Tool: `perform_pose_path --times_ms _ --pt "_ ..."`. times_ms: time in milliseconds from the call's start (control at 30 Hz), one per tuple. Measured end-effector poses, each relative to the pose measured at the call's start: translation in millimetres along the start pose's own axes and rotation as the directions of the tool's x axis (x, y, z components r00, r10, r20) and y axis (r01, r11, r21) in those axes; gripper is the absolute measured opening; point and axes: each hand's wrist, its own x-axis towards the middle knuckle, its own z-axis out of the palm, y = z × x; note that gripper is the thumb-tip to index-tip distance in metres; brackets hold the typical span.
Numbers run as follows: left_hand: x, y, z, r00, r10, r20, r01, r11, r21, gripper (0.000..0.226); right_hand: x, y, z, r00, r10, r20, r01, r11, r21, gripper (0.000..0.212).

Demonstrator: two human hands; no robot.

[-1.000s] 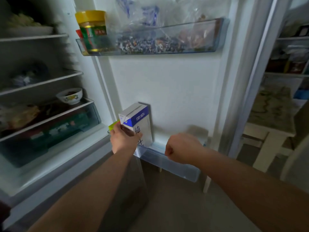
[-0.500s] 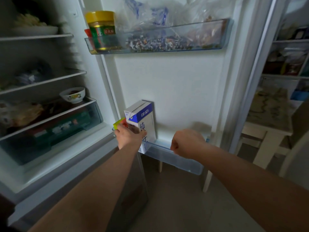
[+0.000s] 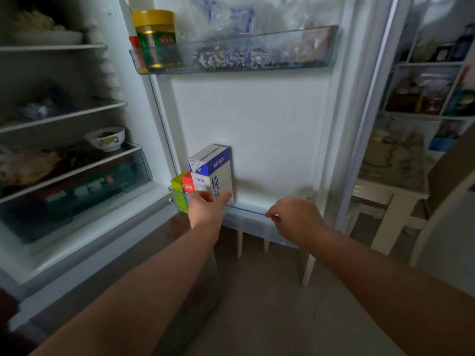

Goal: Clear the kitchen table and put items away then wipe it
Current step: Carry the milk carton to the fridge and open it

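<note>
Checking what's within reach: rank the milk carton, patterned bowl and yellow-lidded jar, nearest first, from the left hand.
1. milk carton: lower door shelf, held by the left hand.
2. patterned bowl: fridge shelf, left.
3. yellow-lidded jar: upper door shelf, above.

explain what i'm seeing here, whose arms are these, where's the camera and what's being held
There is no machine here: these are a person's two bare arms. The single picture of this moment comes from a wide-angle camera worn on the person's head, looking forward and down, so the arms reach in from the bottom edge.

The person stands at an open fridge. The left hand grips the lower part of a blue and white carton, held upright at the lower door bin, beside a small red carton and a small green carton. The right hand hangs loosely curled near the bin's rim and holds nothing.

Higher on the door, a door shelf carries a yellow-lidded jar and plastic bags. Inside the fridge, a small bowl sits on a shelf.
</note>
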Motion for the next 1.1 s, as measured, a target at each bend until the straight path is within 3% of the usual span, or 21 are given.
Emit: perform_pose_path --times_ms 133,367,700,1100 --pt "-26 7 12 0.997 0.001 0.081 -0.005 0.998 0.055 0.023 -23 23 -7 0.999 0.0 -0.054 -0.001 1.0 -0.006 0.03" --pt "-101 28 65 0.977 -0.02 0.212 -0.006 0.992 0.123 0.021 -77 86 -24 0.998 0.049 -0.03 -0.048 0.998 0.033 0.027" --pt "-188 56 174 0.918 0.015 0.395 -0.084 0.984 0.158 0.021 -148 205 -36 0.971 0.239 0.019 -0.239 0.969 0.066 0.019" --pt "-199 80 340 0.834 0.014 0.552 -0.123 0.979 0.161 0.013 -147 350 -32 0.851 0.526 -0.004 -0.526 0.851 -0.011 0.023"
